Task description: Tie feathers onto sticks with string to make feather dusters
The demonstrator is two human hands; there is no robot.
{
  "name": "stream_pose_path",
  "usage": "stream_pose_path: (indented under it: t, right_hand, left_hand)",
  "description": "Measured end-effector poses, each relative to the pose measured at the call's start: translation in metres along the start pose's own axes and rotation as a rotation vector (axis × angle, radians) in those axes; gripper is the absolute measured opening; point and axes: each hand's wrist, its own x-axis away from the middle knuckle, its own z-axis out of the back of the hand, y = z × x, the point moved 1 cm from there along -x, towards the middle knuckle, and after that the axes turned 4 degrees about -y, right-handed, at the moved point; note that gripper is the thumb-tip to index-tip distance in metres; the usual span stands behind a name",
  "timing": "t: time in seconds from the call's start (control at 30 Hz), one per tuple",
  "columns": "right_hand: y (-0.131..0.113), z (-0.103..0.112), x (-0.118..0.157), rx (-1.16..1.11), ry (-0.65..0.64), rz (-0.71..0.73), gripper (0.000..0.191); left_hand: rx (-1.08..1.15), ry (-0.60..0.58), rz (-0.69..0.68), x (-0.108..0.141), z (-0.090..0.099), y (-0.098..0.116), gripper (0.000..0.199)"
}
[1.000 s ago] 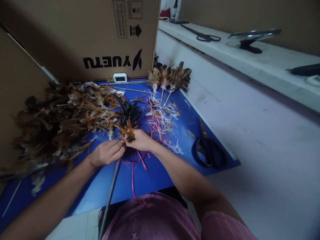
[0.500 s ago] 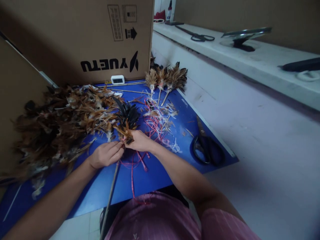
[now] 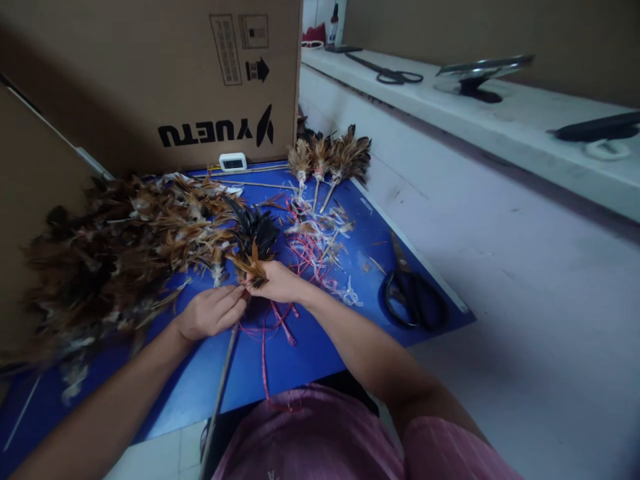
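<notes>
Black and brown feathers (image 3: 256, 230) form a bunch at the top of a thin stick (image 3: 220, 393), which slants down past the table's front edge. My right hand (image 3: 277, 281) is closed around the base of this feather duster. Close against it, my left hand (image 3: 213, 312) is closed too, its thumb and fingertips pinched at the binding just below the feathers. What exactly sits between those fingertips is hidden. Red string (image 3: 265, 360) trails from beneath the hands toward my lap.
Loose feathers (image 3: 125, 247) are heaped at the left of the blue table (image 3: 175, 393). Scissors (image 3: 413, 290) lie at the right. Tangled string scraps (image 3: 320, 250), finished-looking feather bunches (image 3: 330, 157) and a small white digital display (image 3: 233, 161) are farther back, before a cardboard box (image 3: 125, 80).
Both hands stay at the feather base with almost the same grip. The whole view has shifted very slightly.
</notes>
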Motion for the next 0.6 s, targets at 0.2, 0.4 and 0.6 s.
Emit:
stream_pose_path:
  t: [0.2,0.4,0.6]
  right_hand:
    - [-0.006,0.001,0.003,0.091,-0.006,0.029,0.013]
    - [-0.007,0.001,0.003,0.159,-0.008,-0.002,0.009]
    - [-0.005,0.001,0.001,0.167,0.008,-0.020,0.012]
  left_hand:
    - [-0.068,-0.009,-0.051,-0.006,0.003,0.000,0.010]
    - [-0.036,-0.031,-0.020,-0.004,0.002,0.000,0.013]
    - [0.064,-0.025,0.233,0.006,-0.009,0.001,0.027]
